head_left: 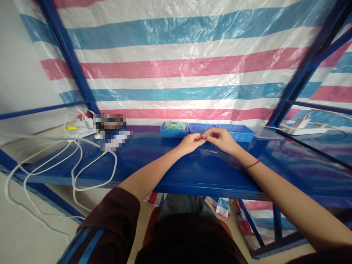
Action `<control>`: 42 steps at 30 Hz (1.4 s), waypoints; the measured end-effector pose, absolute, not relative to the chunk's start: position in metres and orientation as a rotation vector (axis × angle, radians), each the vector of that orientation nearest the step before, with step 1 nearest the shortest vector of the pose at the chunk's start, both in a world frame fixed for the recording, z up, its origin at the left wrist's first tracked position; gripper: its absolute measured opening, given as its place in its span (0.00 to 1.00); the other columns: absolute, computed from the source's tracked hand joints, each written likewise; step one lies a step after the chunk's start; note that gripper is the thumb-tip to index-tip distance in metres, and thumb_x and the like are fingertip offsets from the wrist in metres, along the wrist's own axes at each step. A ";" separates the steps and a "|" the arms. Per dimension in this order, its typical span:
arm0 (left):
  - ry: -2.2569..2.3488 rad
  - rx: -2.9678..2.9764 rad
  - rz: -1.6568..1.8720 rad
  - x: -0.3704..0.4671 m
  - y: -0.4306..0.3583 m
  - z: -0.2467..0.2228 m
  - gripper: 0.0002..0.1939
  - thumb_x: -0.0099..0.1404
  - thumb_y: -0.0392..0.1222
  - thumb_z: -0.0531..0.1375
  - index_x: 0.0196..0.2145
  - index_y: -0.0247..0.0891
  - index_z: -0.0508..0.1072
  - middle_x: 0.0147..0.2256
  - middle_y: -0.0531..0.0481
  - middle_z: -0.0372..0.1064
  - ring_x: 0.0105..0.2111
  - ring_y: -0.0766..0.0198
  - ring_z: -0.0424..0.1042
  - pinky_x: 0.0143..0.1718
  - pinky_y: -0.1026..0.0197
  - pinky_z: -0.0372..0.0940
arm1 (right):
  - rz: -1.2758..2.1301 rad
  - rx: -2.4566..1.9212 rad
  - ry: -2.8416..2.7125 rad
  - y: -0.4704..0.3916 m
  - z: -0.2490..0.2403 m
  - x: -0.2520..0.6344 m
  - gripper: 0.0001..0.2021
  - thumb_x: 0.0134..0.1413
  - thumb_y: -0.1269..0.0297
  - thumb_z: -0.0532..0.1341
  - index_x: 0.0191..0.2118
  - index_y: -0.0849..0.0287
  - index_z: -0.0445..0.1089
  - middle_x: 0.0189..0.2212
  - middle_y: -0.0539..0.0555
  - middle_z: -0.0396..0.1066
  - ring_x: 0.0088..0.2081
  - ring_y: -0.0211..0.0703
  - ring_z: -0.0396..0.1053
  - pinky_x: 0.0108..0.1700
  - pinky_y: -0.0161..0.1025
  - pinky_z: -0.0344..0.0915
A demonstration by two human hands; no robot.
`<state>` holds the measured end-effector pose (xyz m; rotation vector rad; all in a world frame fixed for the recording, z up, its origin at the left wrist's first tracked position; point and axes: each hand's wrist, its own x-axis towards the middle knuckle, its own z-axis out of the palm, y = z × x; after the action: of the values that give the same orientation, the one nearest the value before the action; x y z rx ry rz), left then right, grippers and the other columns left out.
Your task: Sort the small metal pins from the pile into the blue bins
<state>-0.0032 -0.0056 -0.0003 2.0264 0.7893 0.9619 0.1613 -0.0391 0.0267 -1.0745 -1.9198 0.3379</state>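
Head view shows the bare left hand (pixel 192 143) and bare right hand (pixel 223 140) meeting at the fingertips; whether they pinch anything cannot be told. Just beside the right hand, a slender silver metal piece (pixel 211 151) lies on the glossy blue tabletop (pixel 176 172). Beyond stand rectangular blue plastic trays (pixel 196 128), the leftmost holding green material (pixel 175 126).

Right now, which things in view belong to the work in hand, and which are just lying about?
Likely in the work:
left hand and right hand, fingertips together
slim metal piece near the right hand
three blue bins beyond the hands

Likely just lying about:
white cables, left
power strip, far right
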 end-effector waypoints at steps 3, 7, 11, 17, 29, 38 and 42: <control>0.823 2.035 1.012 -0.005 -0.005 0.001 0.11 0.60 0.44 0.57 0.36 0.33 0.70 0.34 0.47 0.73 0.35 0.66 0.71 0.41 0.62 0.64 | 0.247 -1.050 -1.960 -0.040 0.027 0.162 0.17 0.49 0.50 0.59 0.33 0.61 0.72 0.30 0.56 0.73 0.27 0.39 0.65 0.30 0.37 0.62; 0.857 2.000 1.118 -0.005 -0.006 0.004 0.11 0.59 0.45 0.59 0.34 0.33 0.70 0.35 0.47 0.72 0.35 0.66 0.71 0.41 0.62 0.64 | 0.201 -1.077 -1.932 -0.042 0.029 0.162 0.14 0.50 0.54 0.58 0.33 0.62 0.72 0.30 0.56 0.73 0.27 0.39 0.65 0.30 0.36 0.62; 0.910 1.979 1.186 -0.006 -0.007 0.008 0.09 0.58 0.42 0.60 0.34 0.33 0.70 0.36 0.47 0.72 0.36 0.66 0.70 0.43 0.62 0.64 | 0.167 -1.128 -1.941 -0.042 0.030 0.163 0.13 0.51 0.56 0.57 0.34 0.61 0.72 0.30 0.55 0.72 0.26 0.38 0.64 0.30 0.36 0.62; 0.944 1.965 1.191 -0.007 -0.007 0.009 0.11 0.59 0.45 0.59 0.35 0.34 0.70 0.36 0.48 0.72 0.36 0.66 0.70 0.42 0.61 0.64 | 0.245 -1.247 -2.040 -0.037 0.027 0.169 0.15 0.52 0.54 0.55 0.30 0.61 0.72 0.29 0.55 0.73 0.28 0.40 0.66 0.32 0.38 0.62; 1.063 2.063 1.000 -0.006 -0.019 0.013 0.15 0.60 0.46 0.57 0.42 0.36 0.71 0.37 0.49 0.72 0.33 0.67 0.70 0.40 0.63 0.64 | 0.430 -1.565 -1.230 -0.007 0.020 0.231 0.11 0.44 0.57 0.60 0.21 0.59 0.65 0.12 0.48 0.57 0.15 0.34 0.54 0.18 0.35 0.53; 0.997 2.116 0.983 -0.007 -0.015 0.008 0.13 0.61 0.46 0.55 0.40 0.36 0.72 0.36 0.49 0.73 0.32 0.67 0.70 0.40 0.62 0.64 | 0.091 -1.646 -1.689 -0.016 0.026 0.231 0.21 0.49 0.47 0.55 0.26 0.62 0.73 0.18 0.53 0.67 0.22 0.40 0.63 0.25 0.36 0.57; 0.977 2.150 0.981 -0.008 -0.011 0.005 0.14 0.61 0.46 0.55 0.39 0.36 0.72 0.36 0.49 0.73 0.34 0.66 0.70 0.41 0.62 0.64 | 0.323 -1.496 -2.183 -0.029 0.030 0.206 0.23 0.48 0.42 0.56 0.33 0.59 0.74 0.25 0.52 0.71 0.27 0.41 0.66 0.30 0.36 0.60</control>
<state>-0.0076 -0.0115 0.0053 2.1500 0.9769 0.9814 0.2057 -0.0292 0.0301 -1.4959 -2.1832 0.3232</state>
